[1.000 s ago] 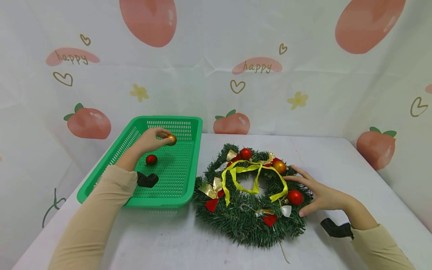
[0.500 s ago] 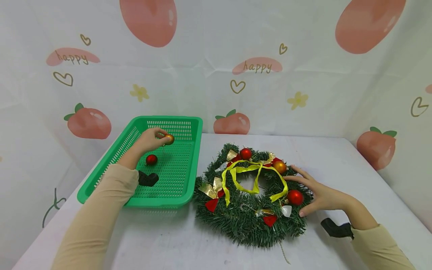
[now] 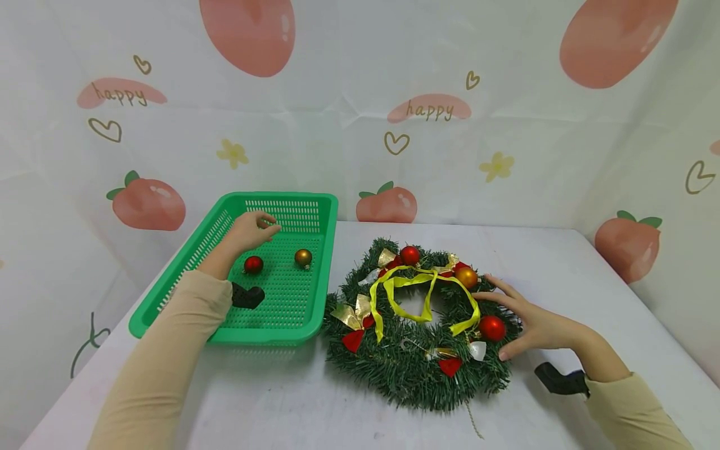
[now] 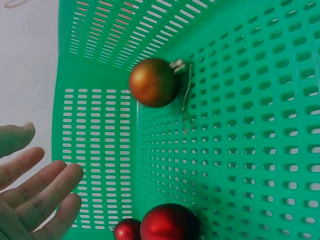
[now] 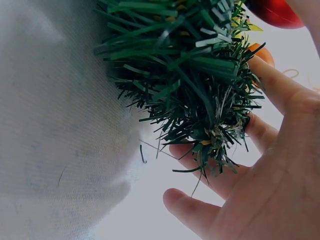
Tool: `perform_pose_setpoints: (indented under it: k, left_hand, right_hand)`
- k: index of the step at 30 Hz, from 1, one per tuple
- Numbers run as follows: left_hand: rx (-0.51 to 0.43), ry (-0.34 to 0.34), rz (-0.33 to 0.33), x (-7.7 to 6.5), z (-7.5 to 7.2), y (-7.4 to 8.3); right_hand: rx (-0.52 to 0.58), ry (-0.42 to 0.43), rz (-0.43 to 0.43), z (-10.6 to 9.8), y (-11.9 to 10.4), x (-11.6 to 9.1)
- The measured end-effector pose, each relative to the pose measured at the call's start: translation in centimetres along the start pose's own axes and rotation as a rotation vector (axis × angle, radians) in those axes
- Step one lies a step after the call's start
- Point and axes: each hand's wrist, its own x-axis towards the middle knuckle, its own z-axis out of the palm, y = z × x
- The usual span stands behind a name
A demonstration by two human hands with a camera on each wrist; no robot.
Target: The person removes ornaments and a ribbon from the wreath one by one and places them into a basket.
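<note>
My left hand (image 3: 252, 231) hovers over the green basket (image 3: 329, 269), its fingers loose and holding nothing. Below it on the basket floor lie a gold ball ornament (image 3: 303, 257) and a red ball ornament (image 3: 254, 265). The left wrist view shows the gold ball's silver cap and thread, and two red balls (image 4: 170, 224) at the bottom edge. My right hand (image 3: 542, 326) rests with spread fingers at the right edge of a green Christmas wreath (image 3: 416, 381). In the right wrist view, some fingers (image 5: 202, 172) are partly hidden behind its bristles.
The wreath carries red and gold balls, small bows and a loose yellow ribbon (image 3: 388, 294). It lies close to the basket's right side on a white table (image 3: 270, 400). A printed cloth (image 3: 315, 112) hangs behind.
My left hand has let go of the gold ball, which now lies on the basket floor, lower and to the right. The right hand and wreath have not moved.
</note>
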Motion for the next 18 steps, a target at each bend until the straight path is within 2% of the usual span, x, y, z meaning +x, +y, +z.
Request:
perform_pose_setpoints:
  k: [4, 7, 11, 18]
  left_hand:
    - [0.0, 0.015, 0.016, -0.1, -0.1, 0.3]
    - [0.001, 0.033, 0.057, -0.3, -0.2, 1.0]
    - [-0.025, 0.036, 0.131, -0.9, -0.2, 3.0]
    - [-0.068, -0.019, 0.267, -2.0, 0.7, 7.4]
  right_hand:
    - [-0.002, -0.004, -0.005, 0.0, 0.0, 0.0]
    - [0.0, -0.005, -0.01, -0.1, -0.1, 0.0]
    - [-0.002, -0.004, -0.013, -0.1, -0.1, 0.0]
    - [-0.004, -0.001, -0.022, 0.0, 0.0, -0.1]
